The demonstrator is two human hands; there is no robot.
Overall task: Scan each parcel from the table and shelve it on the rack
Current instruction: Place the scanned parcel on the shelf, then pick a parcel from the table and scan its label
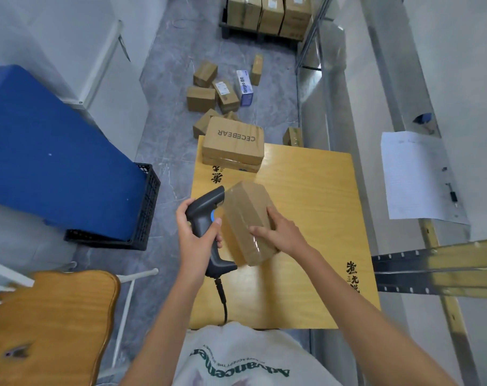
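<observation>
My left hand (193,235) grips the handle of a dark grey barcode scanner (208,215), a finger on its blue trigger and its head aimed at a parcel. That parcel is a brown, tape-wrapped cardboard box (245,215), tilted above the wooden table (306,218). My right hand (278,232) holds it from the right side, fingers spread over its top face. A larger box marked CECEBEAR (234,143) lies on another flat box at the table's far left corner. The metal rack (403,263) stands to the right of the table.
Several small cardboard parcels (217,90) lie scattered on the grey floor beyond the table, with stacked cartons (267,15) on a pallet further back. A blue panel over a black crate (142,218) sits left, a wooden chair (53,316) lower left. A paper sheet (415,176) hangs on the rack.
</observation>
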